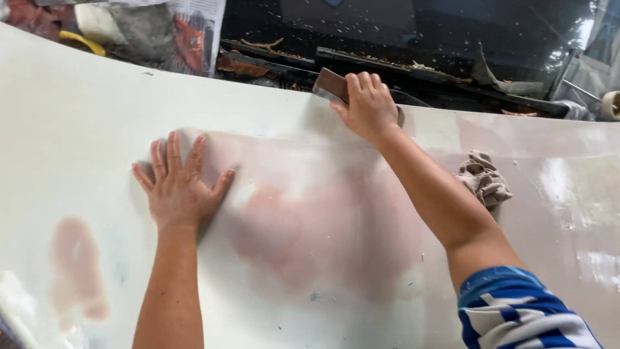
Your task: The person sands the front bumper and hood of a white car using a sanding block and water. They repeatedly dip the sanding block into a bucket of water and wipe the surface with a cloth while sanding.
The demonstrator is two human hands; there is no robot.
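Head view, starting nearest me: my blue-and-white striped sleeve sits at the lower right, and both forearms reach out over the pale car panel. My left hand lies flat on the panel, fingers spread, gripping nothing — just bracing. To its right spreads a big pinkish patch of filler, dull and smooth-looking across the middle, with a smaller pink spot down at the lower left. I judge the broad middle to be largely worked down already, since its edges fade softly into the pale paint around it, while the upper strip near the panel's far edge looks to be the part in hand.

Farther out, my right hand is closed around a brown sanding block, which rests against the panel right at its top edge, above the patch. A crumpled beige rag lies on the glossier right side of the panel, well apart from the block. Beyond the edge — a dark, dust-speckled windscreen and masking paper.
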